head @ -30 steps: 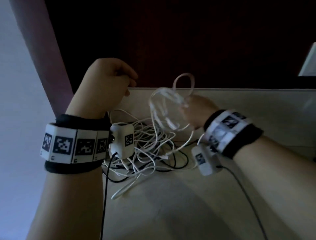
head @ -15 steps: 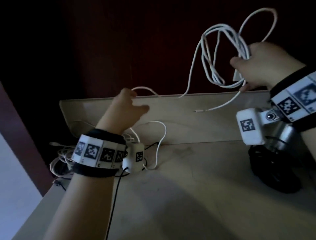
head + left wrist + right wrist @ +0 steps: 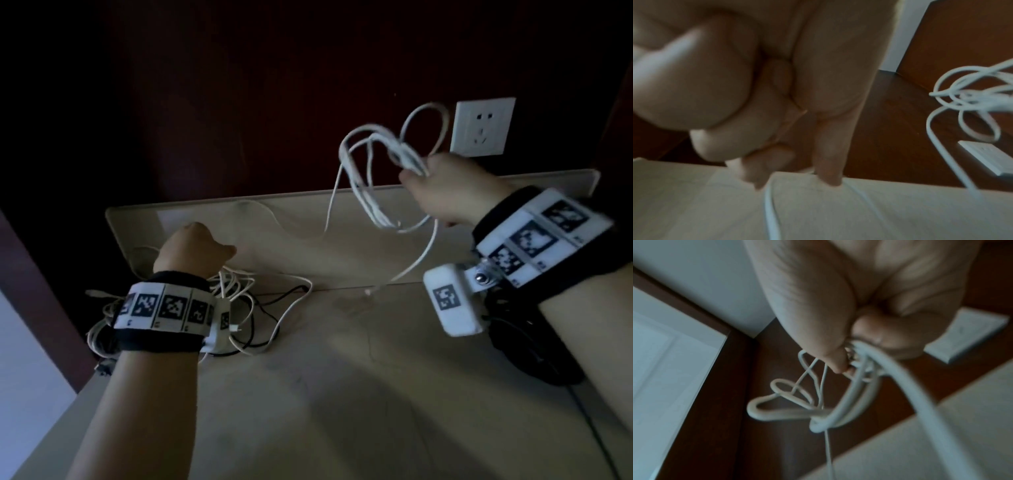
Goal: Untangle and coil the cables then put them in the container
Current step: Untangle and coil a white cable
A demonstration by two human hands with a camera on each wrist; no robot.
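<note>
Fingers (image 3: 840,360) of the right hand (image 3: 452,188) pinch a half-wound white coil (image 3: 380,164) above the table (image 3: 342,394), left hand (image 3: 191,253) pinching its trailing end, while the tangle (image 3: 246,308) remains unsorted; no container is discernible.

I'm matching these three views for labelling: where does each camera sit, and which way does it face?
Head: worn on the head, looks down at the table; both forearms show.
Left wrist: looks along the left hand, fingers pinching a white cable.
Right wrist: looks along the right hand gripping the cable bundle.
Shared by all: the wall socket.
</note>
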